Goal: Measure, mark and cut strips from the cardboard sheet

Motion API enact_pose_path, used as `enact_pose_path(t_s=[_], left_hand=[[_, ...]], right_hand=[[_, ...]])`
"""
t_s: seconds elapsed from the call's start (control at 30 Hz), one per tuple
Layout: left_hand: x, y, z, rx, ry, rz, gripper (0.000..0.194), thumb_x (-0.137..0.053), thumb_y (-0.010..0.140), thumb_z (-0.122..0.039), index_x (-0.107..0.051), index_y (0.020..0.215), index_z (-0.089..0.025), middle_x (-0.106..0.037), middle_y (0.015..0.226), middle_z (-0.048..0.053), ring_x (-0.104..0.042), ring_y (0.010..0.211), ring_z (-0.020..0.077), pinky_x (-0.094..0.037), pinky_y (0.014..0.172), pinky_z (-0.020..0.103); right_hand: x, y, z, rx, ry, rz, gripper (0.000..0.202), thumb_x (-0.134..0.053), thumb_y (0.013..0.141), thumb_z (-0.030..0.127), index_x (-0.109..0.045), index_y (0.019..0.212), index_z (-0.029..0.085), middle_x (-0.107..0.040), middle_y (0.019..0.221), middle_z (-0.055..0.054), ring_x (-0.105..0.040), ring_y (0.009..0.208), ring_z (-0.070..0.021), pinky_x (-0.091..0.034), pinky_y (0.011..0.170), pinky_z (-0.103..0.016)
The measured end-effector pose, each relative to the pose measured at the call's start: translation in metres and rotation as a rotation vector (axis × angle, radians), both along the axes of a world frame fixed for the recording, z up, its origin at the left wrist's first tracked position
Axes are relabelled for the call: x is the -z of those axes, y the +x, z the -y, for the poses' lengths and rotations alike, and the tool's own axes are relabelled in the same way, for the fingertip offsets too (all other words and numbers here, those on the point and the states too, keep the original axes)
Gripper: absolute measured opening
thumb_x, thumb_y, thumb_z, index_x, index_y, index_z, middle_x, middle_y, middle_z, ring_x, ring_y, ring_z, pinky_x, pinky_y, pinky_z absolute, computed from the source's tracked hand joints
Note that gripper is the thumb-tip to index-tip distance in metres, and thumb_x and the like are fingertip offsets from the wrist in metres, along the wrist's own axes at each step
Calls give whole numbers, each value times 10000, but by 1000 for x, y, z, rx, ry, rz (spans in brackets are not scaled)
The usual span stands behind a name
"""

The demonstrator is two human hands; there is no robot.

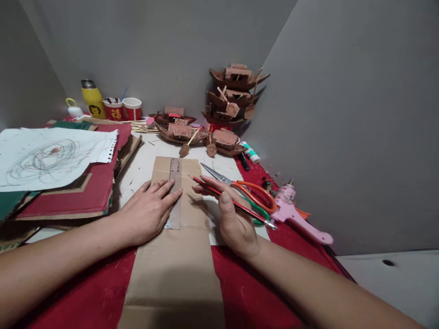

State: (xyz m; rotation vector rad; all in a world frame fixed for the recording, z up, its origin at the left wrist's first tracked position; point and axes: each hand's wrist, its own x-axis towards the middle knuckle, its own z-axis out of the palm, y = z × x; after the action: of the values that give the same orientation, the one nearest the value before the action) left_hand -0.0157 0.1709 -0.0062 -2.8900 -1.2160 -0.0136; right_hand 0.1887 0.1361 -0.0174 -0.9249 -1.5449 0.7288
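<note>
A long strip of brown cardboard (178,269) runs from the near edge towards the middle of the table. On it lies a clear ruler (175,210), lengthwise. My left hand (151,208) rests flat over the ruler's left side, fingers stretched out and the tips pressing on it. My right hand (236,224) is held just right of the cardboard, with a red and black pencil (236,203) between thumb and fingers. The pencil's tip points left towards the ruler, apparently above the cardboard. Scissors (255,194) with orange handles lie behind my right hand.
Several brown model boats (181,132) stand at the back, some stacked (236,96). A pink glue gun (291,212) lies right, partly over a green handle (260,211). Left are piled boards (78,196) under a scribbled paper (51,155). Paper cups (132,109) and a yellow bottle (92,100) stand behind.
</note>
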Motion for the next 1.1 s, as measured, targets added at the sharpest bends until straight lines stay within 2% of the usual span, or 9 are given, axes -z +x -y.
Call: enact_pose_path(t_s=[0.13,0.23,0.5,0.77,1.1], left_hand=[[-2,-1,0,-9,1,-21,521,-354,961,-218,-367,1479,-166,-324,1538,188,-392,1359,343,-331,1066,533],[-3,-1,0,-3,2,-31,520,-355,961,-219,-366,1478,-164,-324,1538,187,-374,1372,334,-326,1073,529],[-5,1,-1,-12,-26,-41,529,-347,960,-221,-342,1487,-174,-310,1548,178,-369,1377,324,-317,1081,532],[-2,-1,0,-18,-27,-12,539,-380,950,-209,-346,1488,-185,-315,1548,166,-353,1387,323,-299,1093,530],[-2,-3,2,-39,-60,29,530,-392,941,-204,-380,1471,-196,-324,1543,168,-373,1375,324,-299,1091,538]], right_hand=[[-1,0,2,-41,1,-84,335,-428,991,448,-643,1192,287,-730,1120,-53,-693,997,-206,-582,868,-415],[-2,1,3,-31,10,-69,311,-432,997,416,-647,1183,289,-737,1080,-41,-693,977,-185,-584,852,-375],[-6,0,3,134,47,115,195,-602,915,243,-677,1095,246,-752,985,-25,-703,894,-156,-566,832,-303],[0,1,4,100,22,45,198,-597,925,236,-663,1107,277,-739,1000,-9,-702,897,-134,-561,805,-258],[1,-4,0,66,-84,-137,118,-567,947,269,-671,1001,279,-732,870,11,-701,793,-112,-575,716,-223]])
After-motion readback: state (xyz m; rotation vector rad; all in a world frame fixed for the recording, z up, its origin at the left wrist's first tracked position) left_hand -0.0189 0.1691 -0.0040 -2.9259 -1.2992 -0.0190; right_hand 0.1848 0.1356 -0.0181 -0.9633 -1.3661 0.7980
